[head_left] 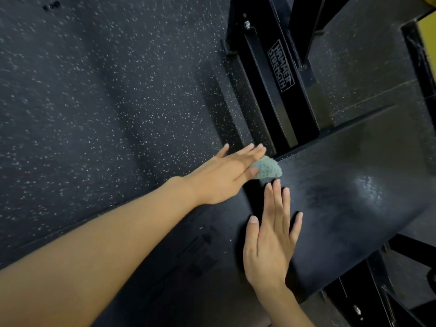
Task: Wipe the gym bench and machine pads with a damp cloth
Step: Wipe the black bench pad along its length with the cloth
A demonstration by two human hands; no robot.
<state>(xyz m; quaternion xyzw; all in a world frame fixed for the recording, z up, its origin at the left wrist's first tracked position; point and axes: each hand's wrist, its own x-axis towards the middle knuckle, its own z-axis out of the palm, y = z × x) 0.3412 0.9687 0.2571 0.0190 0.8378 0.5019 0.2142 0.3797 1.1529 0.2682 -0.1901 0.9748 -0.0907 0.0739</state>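
Observation:
A black vinyl bench pad [349,190] runs across the lower right, its surface shiny in patches. My left hand [221,178] reaches in from the lower left to the pad's left corner. Its fingers are straight, and the thumb pinches a small bunched pale green cloth [339,169] against them. The cloth touches the pad's corner edge. My right hand [271,234] lies flat, palm down, on the pad just below the cloth, fingers straight and slightly spread, holding nothing.
A black steel frame [280,67] labelled Hammer Strength rises behind the pad. More frame bars [387,293] sit under the pad at lower right. Speckled dark rubber flooring [94,102] fills the left. A yellow part [427,38] shows at top right.

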